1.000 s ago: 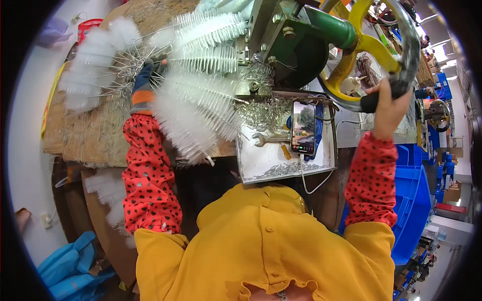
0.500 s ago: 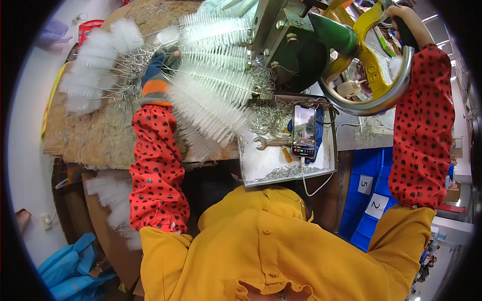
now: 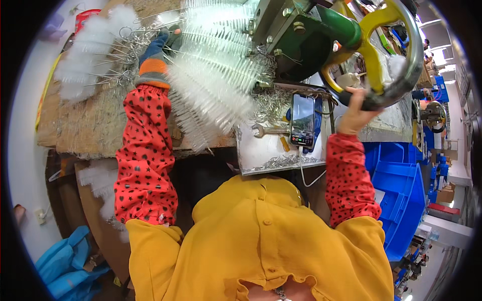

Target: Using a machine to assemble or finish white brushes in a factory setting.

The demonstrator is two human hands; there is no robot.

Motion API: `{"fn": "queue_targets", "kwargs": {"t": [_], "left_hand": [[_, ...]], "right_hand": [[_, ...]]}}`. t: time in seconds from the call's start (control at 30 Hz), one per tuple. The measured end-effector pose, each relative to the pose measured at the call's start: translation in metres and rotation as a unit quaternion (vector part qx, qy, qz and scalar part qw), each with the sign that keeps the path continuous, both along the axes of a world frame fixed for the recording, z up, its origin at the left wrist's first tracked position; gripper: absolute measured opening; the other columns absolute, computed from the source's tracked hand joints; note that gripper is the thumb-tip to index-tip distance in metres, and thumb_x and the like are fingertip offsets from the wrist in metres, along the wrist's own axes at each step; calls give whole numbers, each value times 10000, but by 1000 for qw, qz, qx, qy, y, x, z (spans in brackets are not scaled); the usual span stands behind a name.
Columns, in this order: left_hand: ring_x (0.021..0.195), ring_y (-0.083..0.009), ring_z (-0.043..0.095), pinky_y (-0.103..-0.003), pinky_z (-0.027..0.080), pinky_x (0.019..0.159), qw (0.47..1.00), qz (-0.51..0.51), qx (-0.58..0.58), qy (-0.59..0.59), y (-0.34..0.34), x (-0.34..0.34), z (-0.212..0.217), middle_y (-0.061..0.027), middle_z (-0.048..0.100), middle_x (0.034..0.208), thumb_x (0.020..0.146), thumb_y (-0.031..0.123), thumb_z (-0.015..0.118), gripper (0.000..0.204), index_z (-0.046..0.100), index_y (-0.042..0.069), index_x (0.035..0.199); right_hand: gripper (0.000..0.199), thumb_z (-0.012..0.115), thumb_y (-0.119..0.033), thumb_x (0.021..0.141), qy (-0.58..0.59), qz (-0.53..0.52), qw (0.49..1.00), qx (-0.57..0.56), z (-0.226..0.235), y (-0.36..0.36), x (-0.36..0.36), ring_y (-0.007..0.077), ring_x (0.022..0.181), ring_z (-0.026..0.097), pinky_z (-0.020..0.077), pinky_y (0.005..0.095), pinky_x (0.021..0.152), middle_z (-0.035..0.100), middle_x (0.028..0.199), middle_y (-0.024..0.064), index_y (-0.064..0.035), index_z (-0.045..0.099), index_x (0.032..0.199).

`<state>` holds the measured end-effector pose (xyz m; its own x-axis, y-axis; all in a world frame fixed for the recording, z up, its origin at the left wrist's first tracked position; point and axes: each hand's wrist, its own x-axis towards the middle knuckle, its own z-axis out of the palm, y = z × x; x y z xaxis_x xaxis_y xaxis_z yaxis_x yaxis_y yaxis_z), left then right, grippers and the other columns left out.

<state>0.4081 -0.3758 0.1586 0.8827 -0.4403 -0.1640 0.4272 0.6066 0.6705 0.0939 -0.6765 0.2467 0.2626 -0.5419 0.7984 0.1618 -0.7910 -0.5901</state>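
My left hand (image 3: 161, 44), in a blue, orange and grey glove with a bare fingertip showing, is closed at the wire ends of white bristle brushes (image 3: 213, 83). How many of them it grips is hidden. Their bristles fan out to the right, towards a green metal press (image 3: 314, 42). Left of the glove lies a pile of similar brushes (image 3: 85, 60), their looped wire stems pointing at my hand. At the right, my bare right hand (image 3: 355, 114) is wrapped round the black grip on the rim of the press's yellow-spoked handwheel (image 3: 374, 60).
A white metal tray (image 3: 251, 155) in front of the press holds metal bits, a wrench (image 3: 271, 130) and an upright phone (image 3: 303, 120) with a cable. Blue bins (image 3: 396, 195) stand below right. The worn wooden bench top (image 3: 90, 128) ends in a rough near edge.
My right hand has swung down and towards me with the grip, turning the handwheel. The left hand stays at the brushes. The whole view has shifted slightly.
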Motion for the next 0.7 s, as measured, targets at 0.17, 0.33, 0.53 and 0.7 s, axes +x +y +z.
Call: {"fn": "queue_targets", "kwargs": {"t": [0.17,0.33,0.53,0.7], "left_hand": [[846,-246,618,-330,529,715,986,-130,-106,5,6,-35,24,-119,623,972,833,210,570,285,539,41,1060],[638,-193,584,-306,504,566,987,-116,100,41,24,-26,15,-89,607,748,815,156,591,197,546,45,972],[691,-170,584,-294,507,621,997,-27,-64,-20,50,5,-1,-76,619,836,830,123,559,196,574,34,1004],[1114,-301,475,-419,412,919,961,-172,-180,-116,43,-27,2,-196,414,1271,842,160,531,515,319,34,1294]], "right_hand": [[331,599,-153,798,121,51,988,79,65,-34,-20,141,638,591,465,234,627,606,718,92,7,389,997],[358,626,-268,784,272,55,959,57,157,-28,0,138,535,576,456,235,513,586,668,81,18,488,949],[256,586,-230,784,274,7,960,58,159,-67,8,114,455,487,406,231,438,494,580,30,-4,504,873],[248,606,-139,786,85,17,995,58,108,-17,-1,99,489,482,406,223,458,494,635,35,7,467,931]]}}
